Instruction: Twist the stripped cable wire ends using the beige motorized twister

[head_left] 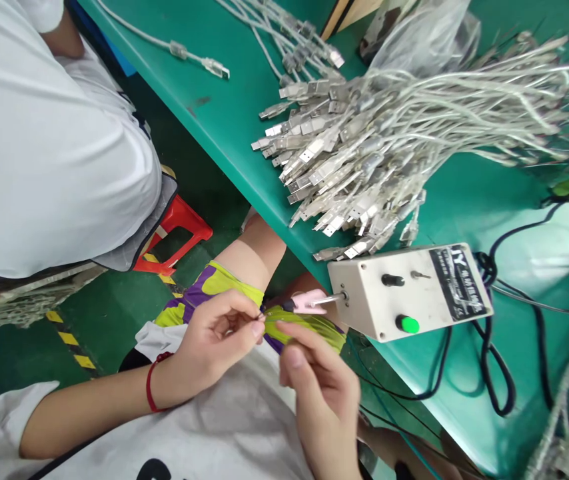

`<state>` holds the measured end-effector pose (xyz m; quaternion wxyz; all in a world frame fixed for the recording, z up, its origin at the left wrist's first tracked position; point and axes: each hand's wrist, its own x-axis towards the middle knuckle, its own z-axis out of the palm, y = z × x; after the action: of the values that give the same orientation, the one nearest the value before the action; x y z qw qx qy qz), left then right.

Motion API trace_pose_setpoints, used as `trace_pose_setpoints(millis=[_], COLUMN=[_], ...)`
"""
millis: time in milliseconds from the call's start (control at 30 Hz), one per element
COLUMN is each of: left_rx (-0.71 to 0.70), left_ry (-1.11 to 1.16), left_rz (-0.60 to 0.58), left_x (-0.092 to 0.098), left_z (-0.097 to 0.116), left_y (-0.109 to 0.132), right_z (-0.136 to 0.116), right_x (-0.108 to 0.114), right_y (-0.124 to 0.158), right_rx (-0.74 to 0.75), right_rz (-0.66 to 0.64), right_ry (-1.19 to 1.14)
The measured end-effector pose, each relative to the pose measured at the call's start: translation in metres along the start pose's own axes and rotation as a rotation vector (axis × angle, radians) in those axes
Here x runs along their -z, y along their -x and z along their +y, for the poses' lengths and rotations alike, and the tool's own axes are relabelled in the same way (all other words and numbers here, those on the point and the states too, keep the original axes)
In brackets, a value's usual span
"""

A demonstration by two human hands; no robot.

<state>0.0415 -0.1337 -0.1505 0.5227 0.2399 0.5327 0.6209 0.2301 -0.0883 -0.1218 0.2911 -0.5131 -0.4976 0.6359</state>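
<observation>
My left hand [222,343], with a red cord at the wrist, is closed in a pinch. Between its thumb and forefinger are thin wire ends [262,316], small and partly hidden by the fingertips. Just right of it, my right hand [320,393] has its forefinger stretched out and its thumb apart, with nothing visible between them. Beyond the fingers, a pink clip [310,302] sits on the metal shaft of a white motor box [414,293]. This box has a green button [408,325], a black knob and a small switch.
A large heap of clear USB cables [364,153] covers much of the green table [214,127]. One loose cable [179,50] lies near its edge. Black power cords [499,373] trail behind the box. At left sit a person in white [54,147] and a red stool [179,233].
</observation>
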Motion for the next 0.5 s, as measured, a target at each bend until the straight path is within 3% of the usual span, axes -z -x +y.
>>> trace_pose_setpoints(millis=[133, 267, 500], left_rx=[-0.002, 0.008, -0.084], left_ry=[-0.108, -0.103, -0.080], left_rz=[-0.120, -0.185, -0.289], left_x=[-0.004, -0.004, -0.001], left_z=[0.010, 0.011, 0.003], left_y=[0.003, 0.006, 0.006], right_z=[0.005, 0.005, 0.006], right_x=[-0.029, -0.026, -0.022], right_y=[-0.018, -0.023, -0.019], right_rx=[-0.103, -0.184, -0.150], right_rz=[-0.079, -0.106, -0.075], right_ry=[-0.246, -0.362, -0.367])
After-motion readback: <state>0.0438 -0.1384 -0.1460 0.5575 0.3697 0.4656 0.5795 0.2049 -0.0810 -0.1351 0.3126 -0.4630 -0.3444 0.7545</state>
